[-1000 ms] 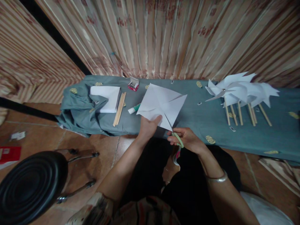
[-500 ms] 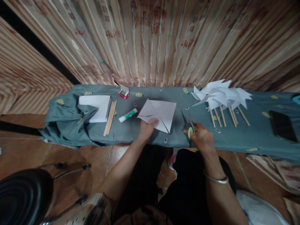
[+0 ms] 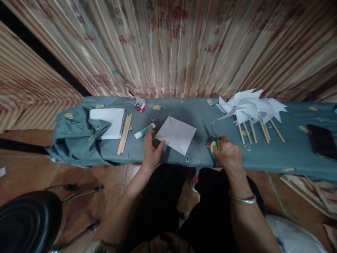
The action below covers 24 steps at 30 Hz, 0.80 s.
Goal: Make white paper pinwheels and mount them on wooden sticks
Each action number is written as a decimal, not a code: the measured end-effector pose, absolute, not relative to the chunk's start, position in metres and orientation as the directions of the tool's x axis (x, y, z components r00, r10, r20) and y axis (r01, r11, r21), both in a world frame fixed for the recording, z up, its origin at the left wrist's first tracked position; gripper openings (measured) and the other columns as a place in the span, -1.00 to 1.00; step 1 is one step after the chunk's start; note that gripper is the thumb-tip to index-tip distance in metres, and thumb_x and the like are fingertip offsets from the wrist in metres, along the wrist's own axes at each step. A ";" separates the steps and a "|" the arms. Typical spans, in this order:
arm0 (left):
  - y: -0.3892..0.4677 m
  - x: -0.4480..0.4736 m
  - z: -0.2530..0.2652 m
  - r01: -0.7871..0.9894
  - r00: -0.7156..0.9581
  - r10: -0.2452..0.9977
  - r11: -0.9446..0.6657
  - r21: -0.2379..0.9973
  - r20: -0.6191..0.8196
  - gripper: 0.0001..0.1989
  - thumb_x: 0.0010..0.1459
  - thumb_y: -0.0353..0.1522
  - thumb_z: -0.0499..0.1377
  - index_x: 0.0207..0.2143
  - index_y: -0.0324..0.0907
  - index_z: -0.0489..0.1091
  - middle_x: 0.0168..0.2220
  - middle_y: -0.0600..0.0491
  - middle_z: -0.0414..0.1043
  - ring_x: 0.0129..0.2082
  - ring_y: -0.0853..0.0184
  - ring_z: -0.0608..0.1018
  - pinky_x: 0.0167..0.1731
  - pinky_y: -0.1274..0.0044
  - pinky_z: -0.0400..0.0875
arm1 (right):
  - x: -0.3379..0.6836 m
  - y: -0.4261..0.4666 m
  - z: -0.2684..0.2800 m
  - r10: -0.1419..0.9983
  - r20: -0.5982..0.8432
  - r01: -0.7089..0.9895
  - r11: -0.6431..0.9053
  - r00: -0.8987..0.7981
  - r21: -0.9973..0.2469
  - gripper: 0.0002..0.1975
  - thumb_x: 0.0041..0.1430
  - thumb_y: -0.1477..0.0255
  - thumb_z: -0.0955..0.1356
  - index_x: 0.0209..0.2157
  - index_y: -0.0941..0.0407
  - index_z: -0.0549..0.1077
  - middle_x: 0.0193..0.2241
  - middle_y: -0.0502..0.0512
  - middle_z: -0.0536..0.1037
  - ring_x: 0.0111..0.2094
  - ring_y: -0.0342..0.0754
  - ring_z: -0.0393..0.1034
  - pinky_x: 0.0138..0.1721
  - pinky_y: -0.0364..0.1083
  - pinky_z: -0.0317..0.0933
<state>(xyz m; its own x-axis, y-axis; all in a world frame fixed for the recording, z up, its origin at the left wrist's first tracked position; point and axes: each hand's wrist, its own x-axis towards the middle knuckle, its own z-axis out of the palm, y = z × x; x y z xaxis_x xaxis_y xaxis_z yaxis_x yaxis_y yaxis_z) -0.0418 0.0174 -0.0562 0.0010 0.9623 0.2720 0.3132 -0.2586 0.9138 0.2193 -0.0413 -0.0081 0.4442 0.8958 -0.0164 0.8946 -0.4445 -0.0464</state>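
A white paper square [image 3: 177,135] with slits cut in from its corners lies on the grey-green cloth. At its left edge is my left hand [image 3: 152,149], thumb and fingers apart, with the thumb tip by the paper. A glue stick [image 3: 143,130] lies just beyond those fingers, white with a green label. My right hand [image 3: 228,151] grips scissors [image 3: 214,146] by their light green handles, to the right of the paper. The scissors' blades point away from me, low over the cloth.
Several white paper pinwheels [image 3: 244,105] on wooden sticks lie at the right, with a dark phone [image 3: 322,142] beyond. Leftward are loose wooden sticks [image 3: 124,135], a paper stack [image 3: 116,119] and a small red box [image 3: 139,104]. A black stool [image 3: 28,221] stands on the floor.
My left hand has let go of the paper square and moved left with its fingers spread. The paper has turned a little and lies flatter. My right hand stays on the scissors.
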 end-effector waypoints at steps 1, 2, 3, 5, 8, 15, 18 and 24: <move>0.017 -0.043 -0.053 0.417 0.051 0.931 -0.350 0.839 0.362 -0.35 0.15 -0.28 0.22 0.27 -0.16 0.15 0.30 -0.21 0.19 0.27 0.07 0.29 0.19 0.19 0.26 | 0.219 -0.041 -0.009 0.900 -0.005 0.899 -0.435 0.435 -0.055 -0.56 0.22 0.24 0.32 -0.01 0.28 0.43 -0.45 0.34 0.58 -0.35 0.23 0.53 -0.31 0.05 0.28; 0.018 -0.043 -0.050 0.494 0.129 0.894 -0.433 0.754 0.428 -0.42 0.19 -0.30 0.19 0.24 -0.17 0.20 0.27 -0.19 0.24 0.28 0.07 0.26 0.23 0.15 0.20 | 0.219 -0.041 -0.010 0.905 0.003 0.903 -0.425 0.426 -0.063 -0.57 0.22 0.24 0.31 -0.02 0.28 0.44 -0.45 0.34 0.58 -0.35 0.23 0.53 -0.32 0.04 0.28; 0.019 -0.041 -0.047 0.536 0.226 0.857 -0.506 0.676 0.463 -0.51 0.22 -0.34 0.15 0.21 -0.17 0.26 0.23 -0.17 0.31 0.28 0.08 0.26 0.25 0.13 0.16 | 0.219 -0.041 -0.010 0.910 0.005 0.908 -0.414 0.415 -0.070 -0.58 0.21 0.25 0.31 -0.02 0.27 0.44 -0.45 0.34 0.58 -0.36 0.22 0.53 -0.33 0.04 0.28; 0.023 -0.033 -0.043 0.546 0.435 0.790 -0.613 0.571 0.432 -0.62 0.27 -0.41 0.07 0.13 -0.17 0.35 0.13 -0.12 0.43 0.26 0.11 0.30 0.24 0.14 0.19 | 0.219 -0.041 -0.010 0.918 -0.003 0.915 -0.396 0.397 -0.075 -0.59 0.20 0.25 0.32 -0.03 0.25 0.45 -0.44 0.33 0.59 -0.36 0.22 0.53 -0.32 0.04 0.28; 0.030 -0.021 -0.043 0.518 0.648 0.703 -0.690 0.506 0.295 -0.65 0.26 -0.46 0.07 0.08 -0.24 0.40 0.11 -0.16 0.45 0.24 0.11 0.34 0.22 0.18 0.25 | 0.219 -0.041 -0.008 0.921 -0.036 0.919 -0.389 0.388 -0.060 -0.61 0.18 0.25 0.34 -0.06 0.22 0.47 -0.43 0.31 0.58 -0.36 0.21 0.52 -0.33 0.03 0.28; 0.032 -0.017 -0.057 0.571 0.680 0.701 -0.689 0.446 0.213 -0.64 0.25 -0.42 0.10 0.10 -0.28 0.38 0.18 -0.20 0.37 0.25 0.09 0.33 0.25 0.17 0.20 | 0.218 -0.042 -0.006 0.920 -0.024 0.920 -0.391 0.391 0.004 -0.64 0.15 0.23 0.37 -0.12 0.19 0.50 -0.44 0.28 0.59 -0.36 0.20 0.52 -0.35 0.00 0.23; 0.030 -0.017 -0.058 0.580 0.680 0.704 -0.688 0.436 0.205 -0.64 0.27 -0.39 0.09 0.10 -0.29 0.37 0.18 -0.19 0.37 0.25 0.08 0.32 0.26 0.19 0.17 | 0.217 -0.043 -0.006 0.919 -0.052 0.920 -0.391 0.391 0.004 -0.66 0.18 0.26 0.35 -0.10 0.19 0.49 -0.42 0.30 0.59 -0.33 0.21 0.52 -0.33 0.00 0.24; 0.031 -0.018 -0.058 0.579 0.683 0.704 -0.684 0.445 0.195 -0.63 0.29 -0.37 0.06 0.11 -0.29 0.36 0.19 -0.18 0.36 0.26 0.10 0.30 0.27 0.20 0.14 | 0.211 -0.046 -0.010 0.926 -0.057 0.928 -0.373 0.373 0.019 -0.56 0.25 0.31 0.31 0.10 0.24 0.38 -0.36 0.28 0.61 -0.32 0.16 0.53 -0.32 -0.02 0.24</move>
<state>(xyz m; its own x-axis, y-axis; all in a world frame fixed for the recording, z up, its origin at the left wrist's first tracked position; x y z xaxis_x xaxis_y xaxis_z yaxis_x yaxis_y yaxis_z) -0.0176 0.0305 -0.0584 0.6825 0.7044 0.1947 0.5786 -0.6836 0.4450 0.2107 -0.0463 -0.0100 0.3732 0.9260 -0.0575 0.9277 -0.3727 0.0191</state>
